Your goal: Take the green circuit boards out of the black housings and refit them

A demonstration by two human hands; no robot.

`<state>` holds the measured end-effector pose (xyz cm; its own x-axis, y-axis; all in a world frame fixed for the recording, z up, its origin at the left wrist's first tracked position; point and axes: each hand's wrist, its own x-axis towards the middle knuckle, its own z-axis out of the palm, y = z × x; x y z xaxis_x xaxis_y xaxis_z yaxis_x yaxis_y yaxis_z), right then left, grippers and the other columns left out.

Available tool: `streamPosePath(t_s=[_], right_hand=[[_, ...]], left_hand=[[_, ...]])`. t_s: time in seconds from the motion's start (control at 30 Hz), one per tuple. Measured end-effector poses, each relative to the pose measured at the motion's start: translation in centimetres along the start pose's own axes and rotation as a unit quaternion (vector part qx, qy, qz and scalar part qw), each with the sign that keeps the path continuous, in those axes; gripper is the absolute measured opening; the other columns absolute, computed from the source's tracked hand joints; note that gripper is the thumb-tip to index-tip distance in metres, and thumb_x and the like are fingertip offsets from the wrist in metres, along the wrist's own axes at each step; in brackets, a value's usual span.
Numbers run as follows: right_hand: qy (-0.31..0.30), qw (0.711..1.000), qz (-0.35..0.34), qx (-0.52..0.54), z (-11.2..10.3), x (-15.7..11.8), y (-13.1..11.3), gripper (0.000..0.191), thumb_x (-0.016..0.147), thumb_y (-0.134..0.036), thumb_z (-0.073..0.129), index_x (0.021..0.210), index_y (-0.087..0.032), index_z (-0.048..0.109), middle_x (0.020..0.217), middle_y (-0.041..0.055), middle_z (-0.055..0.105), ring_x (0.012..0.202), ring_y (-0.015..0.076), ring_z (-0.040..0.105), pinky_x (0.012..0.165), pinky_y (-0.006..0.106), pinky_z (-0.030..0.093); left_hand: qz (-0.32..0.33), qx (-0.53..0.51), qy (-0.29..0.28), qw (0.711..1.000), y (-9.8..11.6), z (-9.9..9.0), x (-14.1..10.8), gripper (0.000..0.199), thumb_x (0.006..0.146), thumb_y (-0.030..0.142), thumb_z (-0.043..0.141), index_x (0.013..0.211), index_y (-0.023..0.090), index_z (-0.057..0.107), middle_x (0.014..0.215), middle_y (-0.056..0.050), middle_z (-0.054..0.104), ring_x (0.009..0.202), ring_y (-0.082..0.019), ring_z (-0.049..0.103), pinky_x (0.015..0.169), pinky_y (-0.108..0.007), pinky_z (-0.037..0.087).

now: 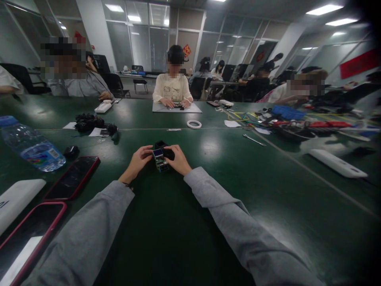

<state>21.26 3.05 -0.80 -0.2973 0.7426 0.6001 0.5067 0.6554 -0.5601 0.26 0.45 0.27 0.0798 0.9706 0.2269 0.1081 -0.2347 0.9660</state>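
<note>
A small electronic module point(161, 161) with a little screen and a green circuit board sits between my hands on the green table point(190, 206). Behind it, and touching or very near it, is a black box-like part point(161, 144). My left hand point(138, 162) has its thumb and fingers closed on the left side of the module. From the right, my right hand point(178, 159) pinches the module's right side, with a dark piece beside its fingers. The fingertips partly cover where these parts meet.
Two phones point(73, 178) and a water bottle point(32, 145) lie at the left. Black cables point(89, 124) and a white ring point(194, 124) are farther back. A wrench point(254, 140) and a white device point(337, 163) lie right. A person point(172, 88) sits opposite.
</note>
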Motion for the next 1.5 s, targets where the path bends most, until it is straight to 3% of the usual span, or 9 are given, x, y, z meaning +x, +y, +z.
streamPosePath(t_s=[0.17, 0.33, 0.5, 0.77, 0.9, 1.03, 1.13, 1.27, 1.5], right_hand=[[-0.034, 0.998, -0.020, -0.040, 0.2, -0.3, -0.8, 0.045, 0.079, -0.016, 0.063, 0.122, -0.024, 0.053, 0.115, 0.0064, 0.050, 0.109, 0.0218, 0.052, 0.093, 0.039, 0.048], [0.043, 0.997, 0.000, -0.063, 0.0, -0.2, -0.7, 0.040, 0.082, -0.013, 0.055, 0.121, -0.022, 0.052, 0.121, 0.0090, 0.046, 0.116, 0.0240, 0.048, 0.099, 0.042, 0.044], [0.101, 0.992, 0.033, -0.071, -0.3, -0.1, -0.6, 0.034, 0.083, -0.015, 0.054, 0.117, -0.019, 0.052, 0.119, 0.0107, 0.046, 0.114, 0.0249, 0.049, 0.098, 0.043, 0.046], [0.061, 0.994, -0.013, -0.084, -0.2, -0.2, -1.2, 0.039, 0.081, -0.012, 0.053, 0.119, -0.020, 0.052, 0.121, 0.0105, 0.046, 0.116, 0.0254, 0.047, 0.099, 0.043, 0.045], [0.062, 0.995, -0.012, -0.080, -0.2, -0.1, -1.1, 0.038, 0.081, -0.014, 0.054, 0.119, -0.021, 0.053, 0.122, 0.0101, 0.047, 0.117, 0.0253, 0.048, 0.098, 0.043, 0.045], [0.094, 0.993, 0.001, -0.076, -0.4, 0.0, -1.2, 0.037, 0.082, -0.015, 0.053, 0.119, -0.021, 0.053, 0.123, 0.0105, 0.047, 0.118, 0.0255, 0.046, 0.101, 0.044, 0.043], [0.145, 0.988, 0.006, -0.057, -0.8, 0.1, -1.6, 0.035, 0.084, -0.016, 0.052, 0.119, -0.021, 0.052, 0.123, 0.0103, 0.047, 0.119, 0.0238, 0.046, 0.103, 0.042, 0.041], [0.186, 0.982, -0.007, -0.030, -1.2, 0.1, -2.5, 0.033, 0.089, -0.020, 0.048, 0.122, -0.021, 0.051, 0.126, 0.0103, 0.046, 0.122, 0.0228, 0.045, 0.105, 0.044, 0.040], [0.143, 0.989, -0.040, -0.020, -0.9, -0.3, -3.9, 0.036, 0.091, -0.026, 0.051, 0.126, -0.025, 0.050, 0.129, 0.0084, 0.046, 0.123, 0.0233, 0.045, 0.105, 0.045, 0.041]], left_hand=[[0.001, 0.003, -0.014, 1.000, 0.2, 0.1, 0.0, 0.044, 0.075, 0.023, 0.062, 0.119, 0.016, 0.055, 0.107, -0.009, 0.067, 0.101, -0.022, 0.062, 0.094, -0.042, 0.045], [-0.005, 0.048, 0.021, 0.999, -0.3, 0.1, 0.3, 0.052, 0.071, 0.021, 0.066, 0.120, 0.017, 0.053, 0.115, -0.010, 0.061, 0.095, -0.020, 0.060, 0.088, -0.042, 0.047], [-0.030, 0.012, -0.038, 0.999, -0.5, 0.2, 0.4, 0.063, 0.069, 0.016, 0.064, 0.129, 0.017, 0.043, 0.121, -0.012, 0.057, 0.092, -0.019, 0.061, 0.090, -0.044, 0.047], [-0.049, -0.029, -0.087, 0.995, -0.1, 0.2, 0.3, 0.063, 0.072, 0.025, 0.069, 0.130, 0.020, 0.044, 0.132, -0.014, 0.054, 0.121, -0.026, 0.053, 0.104, -0.048, 0.039], [-0.082, -0.031, -0.082, 0.993, 0.4, 0.3, 0.1, 0.061, 0.081, 0.042, 0.061, 0.136, 0.022, 0.042, 0.135, -0.013, 0.053, 0.128, -0.028, 0.047, 0.108, -0.047, 0.035], [-0.081, -0.033, -0.090, 0.992, 0.8, 1.5, -0.4, 0.094, 0.077, 0.049, 0.065, 0.149, 0.023, 0.012, 0.150, -0.020, 0.032, 0.133, -0.033, 0.041, 0.104, -0.049, 0.039], [-0.014, 0.041, -0.099, 0.994, 1.5, 2.7, -0.9, 0.128, 0.055, 0.038, 0.084, 0.150, 0.027, 0.000, 0.154, -0.022, 0.018, 0.136, -0.037, 0.033, 0.104, -0.054, 0.037], [0.078, 0.114, -0.121, 0.983, 2.3, 2.6, -0.9, 0.124, 0.046, 0.030, 0.087, 0.148, 0.026, 0.017, 0.150, -0.019, 0.030, 0.136, -0.037, 0.033, 0.109, -0.057, 0.028], [0.014, 0.174, -0.037, 0.984, 0.4, -1.7, 0.4, 0.106, 0.059, 0.033, 0.081, 0.146, 0.021, 0.022, 0.122, -0.016, 0.058, 0.109, -0.029, 0.060, 0.098, -0.050, 0.041]])
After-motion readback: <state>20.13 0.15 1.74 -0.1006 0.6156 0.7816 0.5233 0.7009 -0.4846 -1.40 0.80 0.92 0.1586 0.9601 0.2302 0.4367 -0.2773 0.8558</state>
